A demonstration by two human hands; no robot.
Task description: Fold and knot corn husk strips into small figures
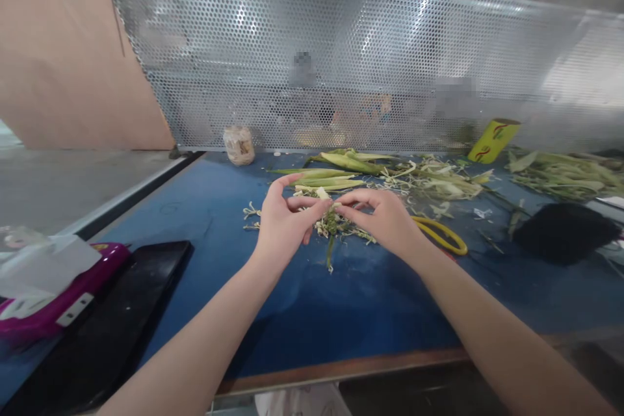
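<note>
Near the middle of the blue table, my left hand and my right hand meet fingertip to fingertip. Both are closed in pinches around a small greenish plant piece, partly hidden by the fingers. A short green stem hangs below it. Pale scraps lie to the left of my left hand. Just beyond the hands are long green husk leaves, with more husks behind them. A yellow ring rests right of my right wrist.
A jar and a tilted yellow can stand near the perforated metal screen. Husk piles and a black object are at right. A black tray and a magenta box lie at left.
</note>
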